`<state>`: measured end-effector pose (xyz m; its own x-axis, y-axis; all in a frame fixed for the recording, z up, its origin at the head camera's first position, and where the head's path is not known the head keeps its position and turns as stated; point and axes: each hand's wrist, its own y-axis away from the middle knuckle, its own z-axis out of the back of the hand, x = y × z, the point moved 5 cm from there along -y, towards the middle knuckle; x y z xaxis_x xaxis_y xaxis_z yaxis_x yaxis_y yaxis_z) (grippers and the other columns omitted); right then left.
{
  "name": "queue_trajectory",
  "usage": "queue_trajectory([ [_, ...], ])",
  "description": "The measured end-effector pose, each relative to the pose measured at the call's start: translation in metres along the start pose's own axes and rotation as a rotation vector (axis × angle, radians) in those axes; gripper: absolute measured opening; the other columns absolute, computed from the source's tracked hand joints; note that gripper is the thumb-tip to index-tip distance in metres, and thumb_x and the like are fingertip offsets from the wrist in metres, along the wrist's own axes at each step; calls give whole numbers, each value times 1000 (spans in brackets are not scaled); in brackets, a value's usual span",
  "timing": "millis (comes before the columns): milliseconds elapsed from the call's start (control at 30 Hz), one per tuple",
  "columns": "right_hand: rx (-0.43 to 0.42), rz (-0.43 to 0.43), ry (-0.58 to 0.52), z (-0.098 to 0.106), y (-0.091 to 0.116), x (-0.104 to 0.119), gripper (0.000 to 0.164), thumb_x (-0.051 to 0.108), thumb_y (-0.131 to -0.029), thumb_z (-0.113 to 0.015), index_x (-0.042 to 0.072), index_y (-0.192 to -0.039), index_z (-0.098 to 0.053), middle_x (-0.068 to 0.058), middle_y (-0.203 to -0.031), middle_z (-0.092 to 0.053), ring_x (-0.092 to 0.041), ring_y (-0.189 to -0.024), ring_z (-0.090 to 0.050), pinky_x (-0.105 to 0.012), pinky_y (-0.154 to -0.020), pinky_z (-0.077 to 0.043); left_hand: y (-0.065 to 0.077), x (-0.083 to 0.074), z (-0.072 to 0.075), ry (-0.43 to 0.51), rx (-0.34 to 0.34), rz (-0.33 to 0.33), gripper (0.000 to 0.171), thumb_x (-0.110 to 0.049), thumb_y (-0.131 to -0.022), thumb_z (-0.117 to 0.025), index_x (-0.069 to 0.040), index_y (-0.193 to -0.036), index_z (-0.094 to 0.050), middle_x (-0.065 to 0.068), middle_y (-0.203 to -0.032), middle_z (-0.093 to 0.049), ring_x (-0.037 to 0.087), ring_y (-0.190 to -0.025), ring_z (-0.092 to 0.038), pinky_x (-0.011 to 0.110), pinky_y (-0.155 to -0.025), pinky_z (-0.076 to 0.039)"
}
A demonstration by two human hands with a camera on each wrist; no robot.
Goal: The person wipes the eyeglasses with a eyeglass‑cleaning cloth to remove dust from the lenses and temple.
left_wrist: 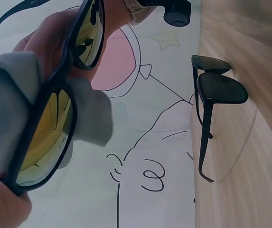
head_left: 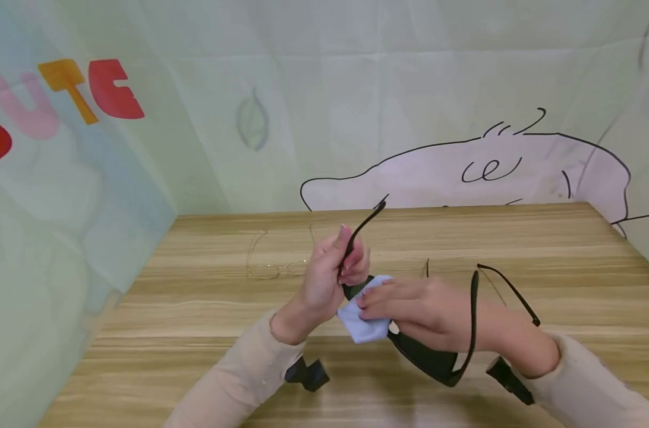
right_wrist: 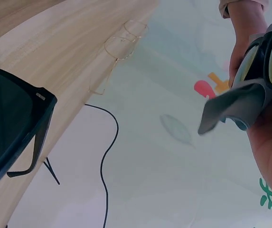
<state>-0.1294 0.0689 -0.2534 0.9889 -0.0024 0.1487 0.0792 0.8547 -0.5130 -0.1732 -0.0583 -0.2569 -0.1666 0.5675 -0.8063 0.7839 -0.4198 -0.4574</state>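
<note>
My left hand (head_left: 324, 273) grips a pair of black-framed sunglasses (head_left: 423, 359) at one end, by the temple. In the left wrist view, the lenses look yellow against the light. My right hand (head_left: 428, 306) pinches a light blue cloth (head_left: 364, 324) over the lens nearer the left hand. In the left wrist view, the cloth (left_wrist: 93, 116) shows on both sides of the frame. Both temples stand unfolded, one rising beside the right wrist. The glasses are held above the table, and part of the frame is hidden behind the right hand.
On the wooden table (head_left: 196, 297) stands a second pair of dark sunglasses (left_wrist: 221, 88), mostly hidden behind my right hand in the head view. Thin gold-rimmed glasses (head_left: 268, 271) lie beyond my left hand. A printed cloth wall (head_left: 335, 89) rises along the table's back edge.
</note>
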Motion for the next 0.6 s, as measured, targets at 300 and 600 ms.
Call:
queue_trajectory([
  [300,-70,-2,154,-4,-4,4,32,7,-98,-34,1,-118,-58,-9,-118,-61,-24,-109,-59,-34,-96,-43,1,3,-2,-15,48,5,49,-48,-96,-41,-16,-59,-36,-6,-53,-29,12,-44,-19,27,-44,-14],
  [600,-67,-81,148,-5,0,0,29,3,-96,-38,1,-115,-60,-14,-116,-62,-24,-108,-59,-36,-84,-51,2,3,-2,-45,94,-5,50,-47,-97,-40,-15,-60,-34,-4,-53,-27,14,-44,-19,26,-44,-14],
])
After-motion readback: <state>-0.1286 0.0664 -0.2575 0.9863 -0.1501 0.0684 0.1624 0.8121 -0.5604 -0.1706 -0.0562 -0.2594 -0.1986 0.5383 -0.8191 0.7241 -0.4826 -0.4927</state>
